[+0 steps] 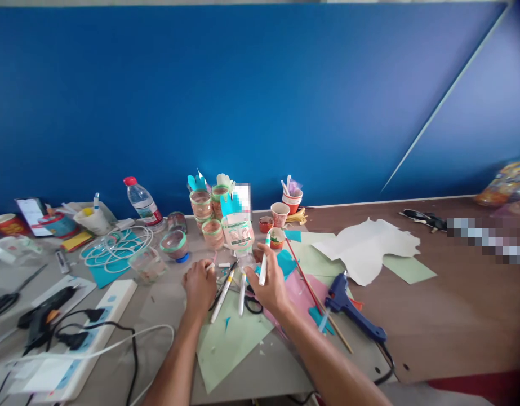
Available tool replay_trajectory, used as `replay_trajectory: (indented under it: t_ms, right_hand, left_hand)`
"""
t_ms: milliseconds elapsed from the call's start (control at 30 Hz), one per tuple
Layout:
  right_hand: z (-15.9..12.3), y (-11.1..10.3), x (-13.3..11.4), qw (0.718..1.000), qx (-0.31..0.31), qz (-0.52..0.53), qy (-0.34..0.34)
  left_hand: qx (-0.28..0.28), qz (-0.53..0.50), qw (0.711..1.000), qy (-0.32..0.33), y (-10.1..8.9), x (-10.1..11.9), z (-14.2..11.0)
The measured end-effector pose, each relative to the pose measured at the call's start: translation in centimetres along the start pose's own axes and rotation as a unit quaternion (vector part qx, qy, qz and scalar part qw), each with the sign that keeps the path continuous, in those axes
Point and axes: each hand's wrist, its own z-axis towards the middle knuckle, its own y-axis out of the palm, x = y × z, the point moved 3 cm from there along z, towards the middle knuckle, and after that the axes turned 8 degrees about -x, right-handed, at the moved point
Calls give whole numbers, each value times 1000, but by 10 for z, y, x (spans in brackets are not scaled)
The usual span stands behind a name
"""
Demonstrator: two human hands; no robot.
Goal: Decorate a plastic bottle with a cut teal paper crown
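Note:
My right hand (271, 287) is closed around a white marker pen (263, 262), which stands nearly upright with its teal tip up. My left hand (199, 286) rests on the table with its fingers curled, pinching a small white cap (210, 266) at its fingertips. Between the hands lie two more white markers (222, 296) and black scissors (253, 304) on pale green paper (230, 344). Just beyond the hands stand several cut clear plastic cups with coloured rims (213, 231).
A blue glue gun (348, 304) and a thin red stick (306, 279) lie right of my right hand. White torn paper (369, 245) is further right. On the left are a power strip (86, 338), a black glue gun (44, 316), a water bottle (143, 206) and coiled white cable (116, 245).

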Motion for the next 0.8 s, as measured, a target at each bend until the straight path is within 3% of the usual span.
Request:
replay_trajectory:
  t_ms: [100, 167, 267, 367, 467, 633, 800]
  right_hand:
    - [1, -1, -1, 1000, 5, 0, -10]
    - [2, -2, -2, 1000, 7, -5, -14]
    - [4, -2, -1, 1000, 14, -12, -12]
    - [3, 0, 1, 1000, 4, -7, -10]
    - [1, 5, 3, 1000, -26, 1, -13]
    - [-3, 12, 0, 998, -62, 2, -26]
    - [-3, 14, 1, 997, -74, -6, -20]
  left_hand:
    - [11, -250, 966, 64, -2, 8, -3]
    - [-58, -389, 914, 104, -1, 17, -8]
    - [-185, -467, 852, 148, -1, 32, -18]
    - [-268, -508, 805, 144, -1, 41, -26]
    - [-296, -521, 790, 127, 1, 42, -30]
    - [-265, -567, 774, 98, 5, 36, -28]
    - [-237, -557, 789, 107, 3, 39, -27]
